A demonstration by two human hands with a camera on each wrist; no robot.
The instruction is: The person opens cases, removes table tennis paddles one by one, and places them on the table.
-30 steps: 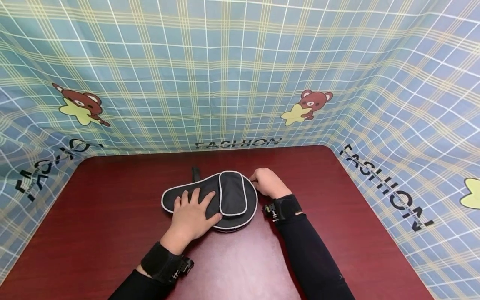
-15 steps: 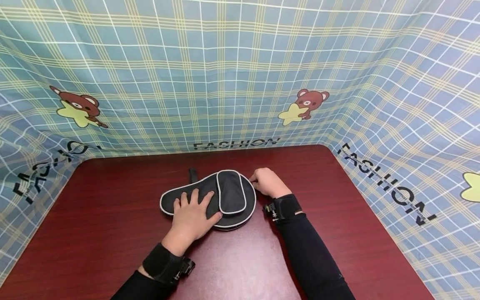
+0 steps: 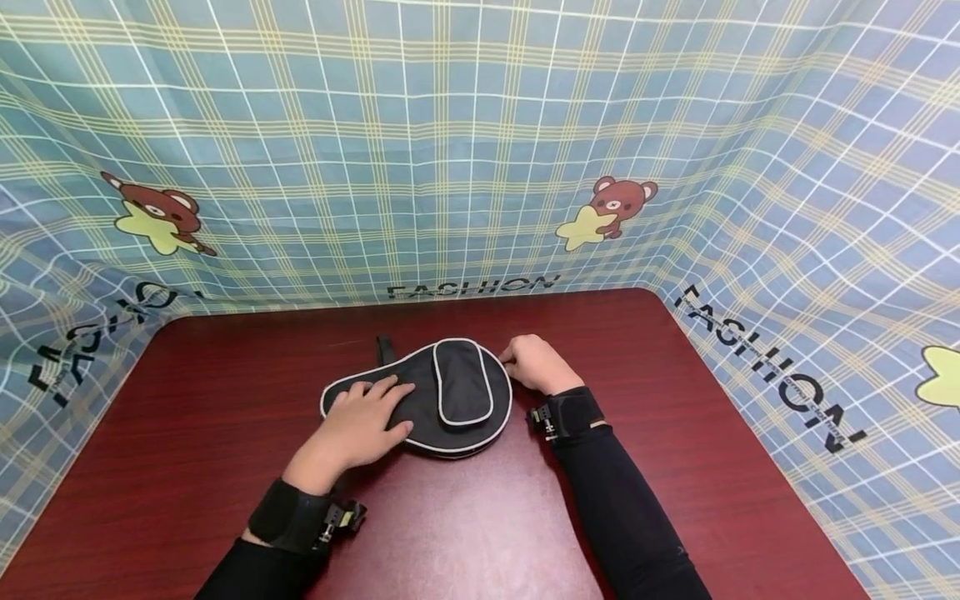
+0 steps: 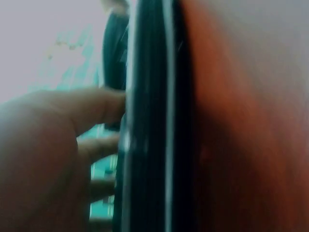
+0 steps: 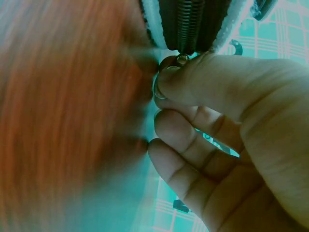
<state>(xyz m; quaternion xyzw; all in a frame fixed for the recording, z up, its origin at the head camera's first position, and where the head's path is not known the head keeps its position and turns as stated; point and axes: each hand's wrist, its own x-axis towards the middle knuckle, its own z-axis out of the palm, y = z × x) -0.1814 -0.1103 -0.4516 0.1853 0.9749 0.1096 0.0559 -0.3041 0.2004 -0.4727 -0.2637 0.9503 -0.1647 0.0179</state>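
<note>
A black table tennis bat case [image 3: 424, 421] with white piping lies flat on the table, its narrow end to the left. On its round part is a pocket [image 3: 463, 383]. My left hand [image 3: 356, 429] rests on the narrow part with fingers spread and fairly straight. In the left wrist view those fingers lie against the case's face, and the picture is blurred. At the right rim, my right hand [image 3: 536, 365] pinches the zip pull [image 5: 182, 59] between thumb and finger. The closed zipper teeth [image 5: 188, 26] run up from it in the right wrist view.
A short black strap [image 3: 385, 350] sticks out from the case's far side. The dark red table [image 3: 187, 433] reaches back to a blue checked curtain [image 3: 420, 167], which also hangs along the left and right sides.
My left hand has slid left along the case toward its narrow end, off the middle. The right hand has stayed at the right rim, and the case has barely shifted.
</note>
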